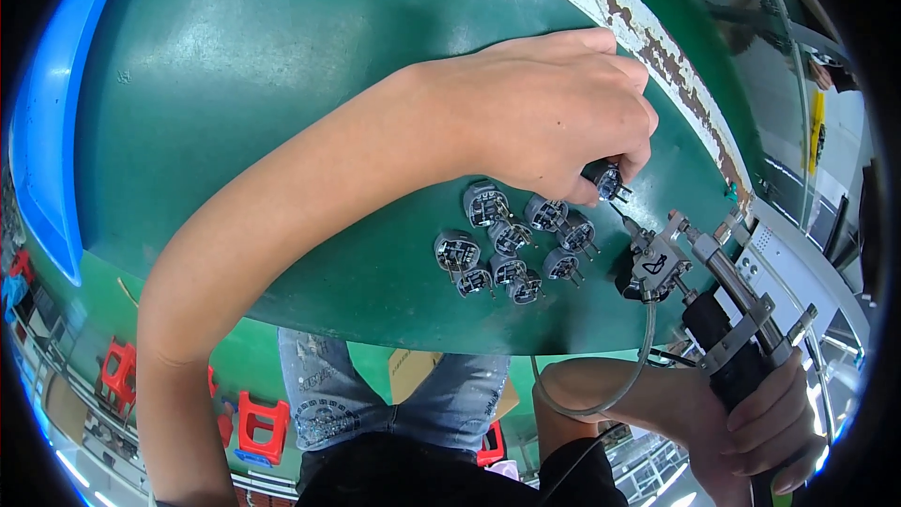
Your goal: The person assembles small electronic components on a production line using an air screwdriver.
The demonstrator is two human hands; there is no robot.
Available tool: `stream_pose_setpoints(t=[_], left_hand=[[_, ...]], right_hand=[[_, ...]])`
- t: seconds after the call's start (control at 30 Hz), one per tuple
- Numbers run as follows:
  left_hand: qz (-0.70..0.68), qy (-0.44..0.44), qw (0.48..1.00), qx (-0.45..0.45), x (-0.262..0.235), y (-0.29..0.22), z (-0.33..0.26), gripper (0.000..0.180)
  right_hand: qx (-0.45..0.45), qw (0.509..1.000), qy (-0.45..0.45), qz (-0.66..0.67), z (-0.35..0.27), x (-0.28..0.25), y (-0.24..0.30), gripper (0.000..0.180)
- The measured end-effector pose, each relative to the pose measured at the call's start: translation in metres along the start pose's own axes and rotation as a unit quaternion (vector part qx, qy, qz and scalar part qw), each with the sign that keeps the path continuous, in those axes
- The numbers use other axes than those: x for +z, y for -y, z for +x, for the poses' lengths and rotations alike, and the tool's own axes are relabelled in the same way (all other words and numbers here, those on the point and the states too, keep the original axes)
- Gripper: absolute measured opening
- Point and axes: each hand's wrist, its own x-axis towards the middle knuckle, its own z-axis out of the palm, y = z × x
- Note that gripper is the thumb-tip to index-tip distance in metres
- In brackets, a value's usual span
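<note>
My left hand [554,113] reaches across the green table and pinches a small round black electronic part [605,178] between thumb and fingers, its metal pins facing right. In my right hand [774,432], the fingers wrap round the black handle of a dispensing gun [662,268] with a metal head and a thin hose. The gun's fine nozzle points up and left, its tip close to the held part; whether they touch I cannot tell. Several similar round grey parts [511,237] with circuit boards and pins stand grouped on the table below my left wrist.
The green tabletop [235,28] has a worn white edge [638,19] along its far right. A blue plastic bin [61,103] stands at the left. Below are red stools [263,427] and a cardboard box [410,373] on the floor. The gun's hose [646,338] loops near my right forearm.
</note>
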Motion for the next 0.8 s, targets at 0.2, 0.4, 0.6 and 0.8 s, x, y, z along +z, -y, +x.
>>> stream_pose_setpoints(t=[0.2, 0.4, 0.6, 0.8], left_hand=[[-0.002, -0.010, 1.000, -0.003, 0.004, 0.000, -0.001, 0.021], [0.002, 0.010, 1.000, -0.017, 0.000, -0.001, -0.004, 0.022], [-0.005, 0.009, 1.000, -0.017, 0.002, -0.002, 0.000, 0.021], [-0.017, 0.008, 1.000, -0.015, -0.010, -0.009, 0.003, 0.023]], right_hand=[[0.007, 1.000, 0.030, -0.007, 0.001, 0.000, -0.009, 0.064], [0.027, 0.996, 0.083, 0.006, 0.016, -0.006, -0.015, 0.070], [0.014, 0.999, 0.028, 0.003, 0.013, 0.006, -0.020, 0.063], [0.134, 0.986, 0.074, -0.071, 0.041, 0.000, 0.009, 0.044]])
